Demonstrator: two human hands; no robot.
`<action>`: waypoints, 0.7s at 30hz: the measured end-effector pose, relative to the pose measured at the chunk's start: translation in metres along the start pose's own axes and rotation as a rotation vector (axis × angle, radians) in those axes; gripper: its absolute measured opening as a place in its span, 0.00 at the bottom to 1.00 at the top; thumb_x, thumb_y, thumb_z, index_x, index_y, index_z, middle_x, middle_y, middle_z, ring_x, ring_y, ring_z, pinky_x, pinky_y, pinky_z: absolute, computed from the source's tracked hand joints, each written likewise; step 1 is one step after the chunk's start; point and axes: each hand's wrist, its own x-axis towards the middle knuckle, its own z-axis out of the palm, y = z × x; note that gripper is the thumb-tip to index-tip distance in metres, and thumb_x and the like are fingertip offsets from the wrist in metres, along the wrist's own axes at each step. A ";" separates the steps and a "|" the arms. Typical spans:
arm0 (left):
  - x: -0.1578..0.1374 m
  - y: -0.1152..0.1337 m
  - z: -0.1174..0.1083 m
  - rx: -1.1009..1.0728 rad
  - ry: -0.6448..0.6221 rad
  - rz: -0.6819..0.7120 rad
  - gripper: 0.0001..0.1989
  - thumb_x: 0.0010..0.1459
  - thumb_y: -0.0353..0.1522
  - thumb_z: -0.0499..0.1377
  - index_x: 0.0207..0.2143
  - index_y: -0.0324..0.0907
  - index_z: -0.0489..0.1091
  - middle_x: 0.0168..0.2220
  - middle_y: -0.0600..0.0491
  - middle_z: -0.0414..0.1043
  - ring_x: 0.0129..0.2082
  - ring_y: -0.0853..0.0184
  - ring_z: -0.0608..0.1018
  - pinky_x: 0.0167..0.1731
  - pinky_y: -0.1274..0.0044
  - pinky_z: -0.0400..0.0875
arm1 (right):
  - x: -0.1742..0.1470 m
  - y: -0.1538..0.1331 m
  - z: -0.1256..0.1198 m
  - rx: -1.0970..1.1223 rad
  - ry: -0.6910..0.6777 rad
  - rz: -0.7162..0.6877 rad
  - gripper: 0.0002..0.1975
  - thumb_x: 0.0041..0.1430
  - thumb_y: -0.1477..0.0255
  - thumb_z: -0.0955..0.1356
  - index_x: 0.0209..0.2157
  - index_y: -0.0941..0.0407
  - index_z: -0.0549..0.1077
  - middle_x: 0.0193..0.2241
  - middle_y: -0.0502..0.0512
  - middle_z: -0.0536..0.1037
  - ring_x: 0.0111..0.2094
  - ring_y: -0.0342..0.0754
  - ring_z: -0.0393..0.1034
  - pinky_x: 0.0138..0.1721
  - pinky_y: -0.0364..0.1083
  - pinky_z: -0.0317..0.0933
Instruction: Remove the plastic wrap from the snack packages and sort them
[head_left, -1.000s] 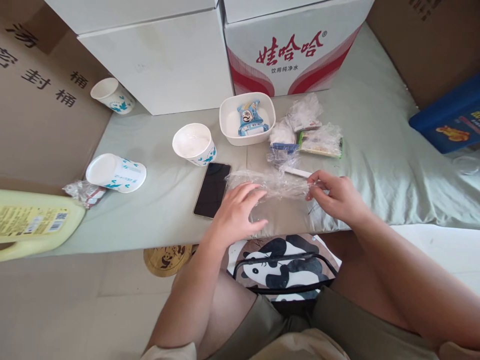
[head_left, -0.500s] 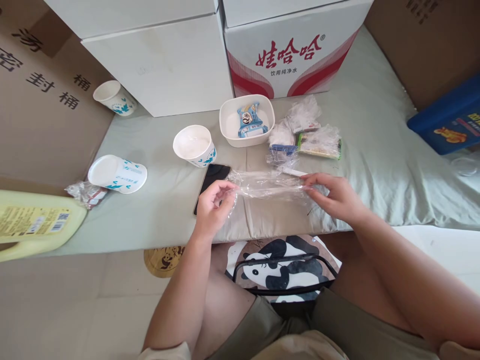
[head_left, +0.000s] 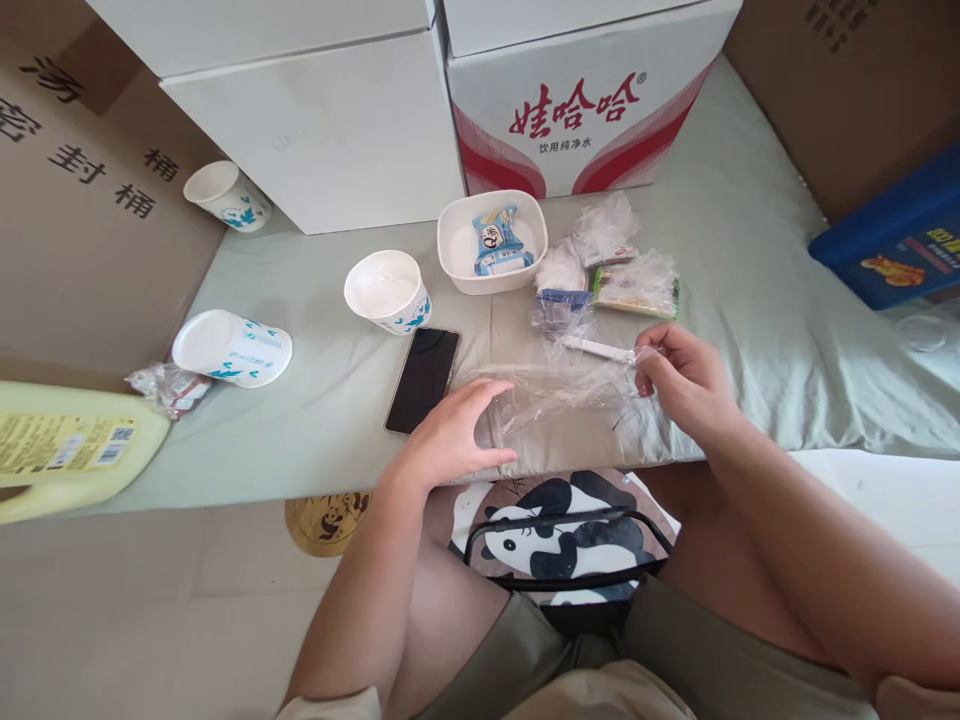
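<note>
The clear plastic film (head_left: 566, 392) is thin, crinkled and glossy; the phone (head_left: 424, 378) has a smooth, shiny black face. Matt paper cups (head_left: 409, 318), a smooth plastic tub (head_left: 487, 284), glossy blue wrappers (head_left: 498, 232), soft creased cloth (head_left: 739, 290), dull brown cardboard (head_left: 60, 270).

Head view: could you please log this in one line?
left hand: spread, near clear film; right hand: pinching clear film; phone: beside left hand; white bowl: blue packets inside

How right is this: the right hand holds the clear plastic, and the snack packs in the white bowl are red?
Wrong colour: in the head view, the snack packs in the white bowl are blue; the right hand holds the clear plastic.
</note>
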 end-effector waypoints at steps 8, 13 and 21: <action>0.006 -0.013 0.002 0.028 0.244 0.027 0.05 0.60 0.29 0.57 0.38 0.43 0.73 0.50 0.46 0.80 0.55 0.57 0.80 0.57 0.63 0.74 | 0.000 -0.002 0.000 -0.090 0.023 0.013 0.05 0.56 0.67 0.67 0.29 0.52 0.67 0.14 0.45 0.66 0.17 0.43 0.60 0.21 0.43 0.54; 0.004 -0.012 0.002 0.112 0.257 0.072 0.03 0.57 0.27 0.59 0.30 0.43 0.69 0.58 0.42 0.76 0.65 0.50 0.71 0.62 0.56 0.69 | -0.002 -0.002 -0.001 -0.300 -0.222 0.051 0.07 0.57 0.64 0.65 0.29 0.52 0.67 0.14 0.45 0.65 0.16 0.44 0.59 0.20 0.44 0.53; 0.005 -0.017 0.000 0.157 0.234 0.065 0.22 0.59 0.20 0.55 0.54 0.43 0.71 0.55 0.46 0.76 0.56 0.58 0.78 0.59 0.62 0.73 | 0.004 0.006 0.002 -0.488 -0.433 -0.002 0.07 0.59 0.65 0.63 0.31 0.53 0.68 0.45 0.59 0.83 0.26 0.47 0.76 0.33 0.49 0.67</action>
